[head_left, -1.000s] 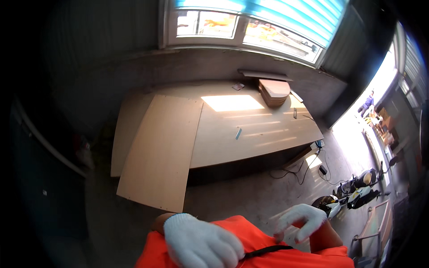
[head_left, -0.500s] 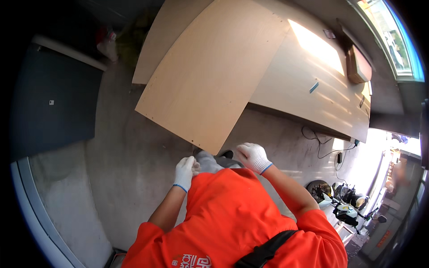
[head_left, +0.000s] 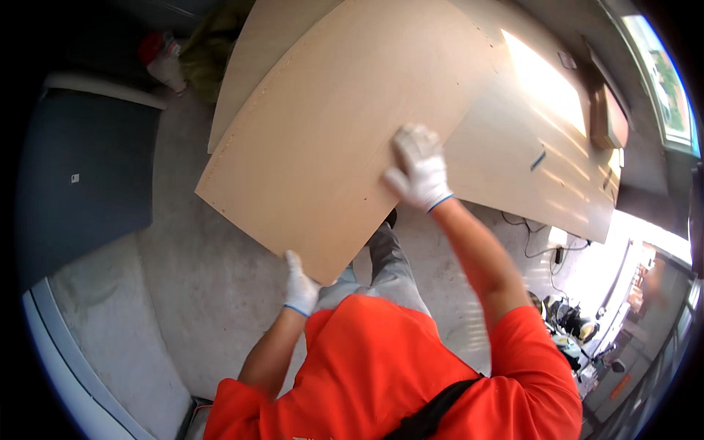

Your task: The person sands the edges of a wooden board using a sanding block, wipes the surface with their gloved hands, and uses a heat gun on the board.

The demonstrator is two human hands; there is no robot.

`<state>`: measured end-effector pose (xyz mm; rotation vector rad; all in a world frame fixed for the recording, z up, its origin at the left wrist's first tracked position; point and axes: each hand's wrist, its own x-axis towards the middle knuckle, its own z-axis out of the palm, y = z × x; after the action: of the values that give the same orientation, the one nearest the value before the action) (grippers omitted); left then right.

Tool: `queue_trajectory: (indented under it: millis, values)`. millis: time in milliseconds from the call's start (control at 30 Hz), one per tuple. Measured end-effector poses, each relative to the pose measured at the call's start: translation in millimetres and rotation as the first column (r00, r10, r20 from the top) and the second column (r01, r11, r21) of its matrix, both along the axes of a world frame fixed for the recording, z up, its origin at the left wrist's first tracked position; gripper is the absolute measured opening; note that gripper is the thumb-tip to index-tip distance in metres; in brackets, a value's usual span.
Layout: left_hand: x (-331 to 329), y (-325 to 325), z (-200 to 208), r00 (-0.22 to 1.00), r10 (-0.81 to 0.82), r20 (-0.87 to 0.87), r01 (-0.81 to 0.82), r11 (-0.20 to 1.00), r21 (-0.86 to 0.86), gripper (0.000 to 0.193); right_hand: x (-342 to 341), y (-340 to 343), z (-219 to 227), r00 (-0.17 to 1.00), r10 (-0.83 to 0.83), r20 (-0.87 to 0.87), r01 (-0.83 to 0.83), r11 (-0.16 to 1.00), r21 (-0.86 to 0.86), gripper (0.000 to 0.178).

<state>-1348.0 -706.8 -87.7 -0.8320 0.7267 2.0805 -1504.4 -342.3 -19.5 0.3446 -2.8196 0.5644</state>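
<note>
A large tan wooden panel (head_left: pixel 315 147) with small holes along its edges lies at an angle over other boards, its near corner jutting toward me. My left hand (head_left: pixel 300 288), in a white knit glove, grips the near edge beside that corner. Its thumb shows on the top face, while the other fingers are hidden beneath. My right hand (head_left: pixel 422 170), gloved the same way, rests on the panel by its right edge with the fingers stretched out.
Another pale board (head_left: pixel 521 172) lies beneath on the right, with a small blue strip (head_left: pixel 539 160) on it. A stack of boxes (head_left: pixel 610 117) stands near the window. Cables (head_left: pixel 539 253) run across the floor. At far left is a dark grey panel (head_left: pixel 88 176); a motorbike (head_left: pixel 576 323) stands at right.
My left hand has taken hold of the panel's near edge. My right hand has moved forward onto its top face. The panel's near corner has come closer to me.
</note>
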Motion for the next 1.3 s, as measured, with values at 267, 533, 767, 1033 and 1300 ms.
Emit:
queue_trajectory:
  millis: [267,533,767,1033,1300]
  values:
    - [-54,-30,18,0.966,0.176,-0.19,-0.257,0.74,-0.621,0.089,-91,93,-47,0.845,-0.532,0.05,0.518,0.839,0.167,0.084]
    - [-47,-25,10,0.945,0.286,-0.159,-0.321,0.713,-0.623,0.085,9,-70,6,0.9,0.059,0.431,-0.037,0.997,-0.06,0.091]
    - [-59,-40,10,0.969,0.159,-0.191,-0.246,0.513,-0.823,0.088,-76,30,-4,0.986,-0.136,0.097,0.132,0.99,0.047,0.065]
    - [-164,-200,9,0.976,-0.104,-0.192,-0.138,0.382,-0.914,0.088,-61,147,-46,0.771,-0.635,0.038,0.63,0.771,0.092,0.072]
    - [-189,-174,-2,0.915,-0.38,-0.136,-0.025,0.284,-0.959,0.085,102,180,-28,0.589,-0.808,-0.004,0.803,0.585,0.114,0.055]
